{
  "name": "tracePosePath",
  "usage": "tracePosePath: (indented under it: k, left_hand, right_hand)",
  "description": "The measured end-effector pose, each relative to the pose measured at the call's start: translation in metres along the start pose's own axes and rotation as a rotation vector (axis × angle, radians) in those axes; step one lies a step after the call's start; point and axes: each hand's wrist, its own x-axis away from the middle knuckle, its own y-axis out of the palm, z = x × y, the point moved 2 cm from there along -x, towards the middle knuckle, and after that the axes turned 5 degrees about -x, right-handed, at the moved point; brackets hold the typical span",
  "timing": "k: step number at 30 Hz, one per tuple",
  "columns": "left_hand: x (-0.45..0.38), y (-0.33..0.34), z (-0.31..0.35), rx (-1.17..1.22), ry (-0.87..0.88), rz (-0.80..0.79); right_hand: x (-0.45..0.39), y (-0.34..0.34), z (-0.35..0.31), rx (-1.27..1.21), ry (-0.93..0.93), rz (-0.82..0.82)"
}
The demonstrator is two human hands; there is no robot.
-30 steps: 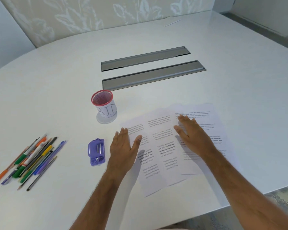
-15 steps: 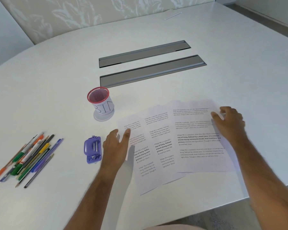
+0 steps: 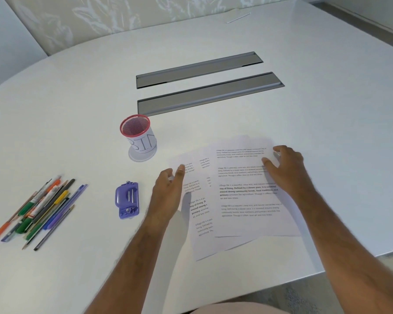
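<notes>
Head view: the printed sheets [image 3: 241, 196] lie fanned near the desk's [image 3: 304, 109] near edge, their long sides running away from the person and the lower ones skewed leftward. The left hand [image 3: 168, 191], fingers loosely straight, touches the fan's left edge. The right hand [image 3: 284, 168] arches over the top sheet's right edge; whether it grips is unclear. The paper lies between both hands, so squaring it likely means pushing inward.
</notes>
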Motion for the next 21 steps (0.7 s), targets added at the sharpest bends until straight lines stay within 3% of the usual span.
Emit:
tracePosePath:
  k: [10,21]
  left_hand:
    - [0.005,0.009,0.008,0.045,0.009,-0.089]
    - [0.013,-0.004,-0.01,0.143,0.01,-0.002]
  right_hand:
    - [0.009,0.031,-0.027,-0.036,-0.092,-0.121]
    - [0.006,0.017,-0.017,-0.079,-0.057,-0.091]
